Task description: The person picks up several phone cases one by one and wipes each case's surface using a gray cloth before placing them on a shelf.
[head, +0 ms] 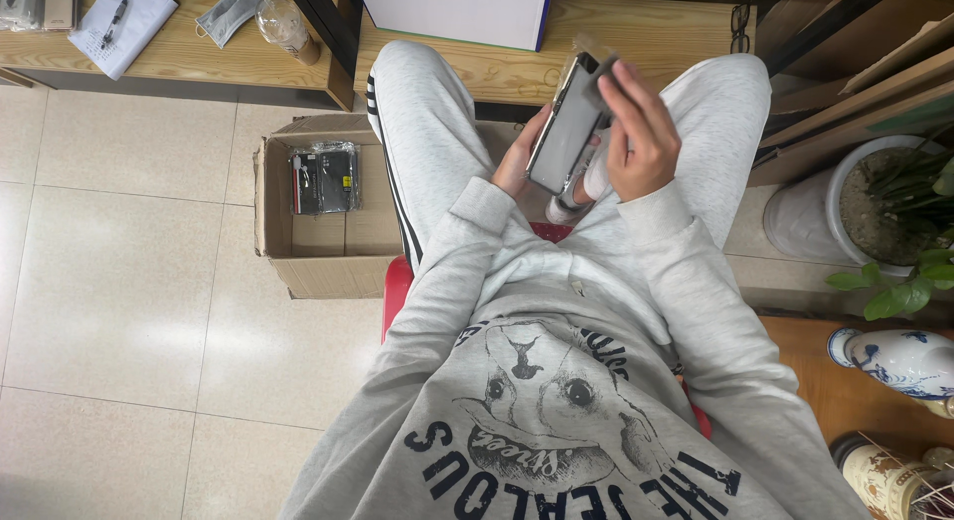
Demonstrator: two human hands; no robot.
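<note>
Clear, crinkly plastic wraps the flat dark packet point(568, 131) that the seated person holds up over the lap, between the knees; it looks light and fairly stiff but slippery in its film, best gripped along its long edges. The left hand point(519, 160) cradles its lower edge from behind with fingers curled, while the right hand point(644, 133) has its fingers point(624, 81) wrapped over the top corner, both closed on it. A similar wrapped packet lies in the open cardboard box point(288, 244) on the tiled floor beside the leg, below a wooden worktop point(189, 55).
</note>
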